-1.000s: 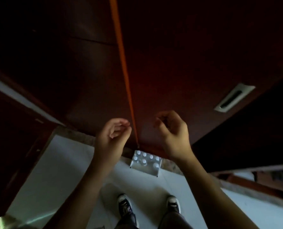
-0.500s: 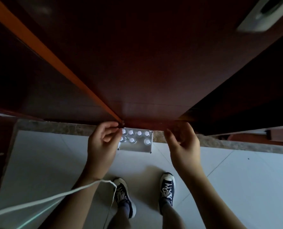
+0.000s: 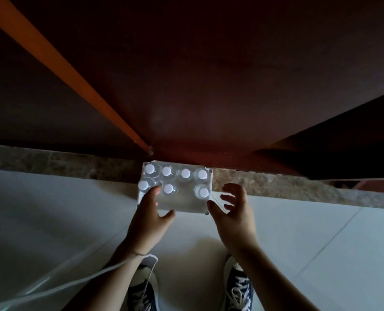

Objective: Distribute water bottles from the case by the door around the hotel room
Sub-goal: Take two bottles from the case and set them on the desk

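The case [image 3: 182,204] lies between left hand [image 3: 149,217] and right hand [image 3: 232,212].

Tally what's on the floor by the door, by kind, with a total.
White-capped bottles in the case: 7
Case: 1
Shoes: 2
Total: 10
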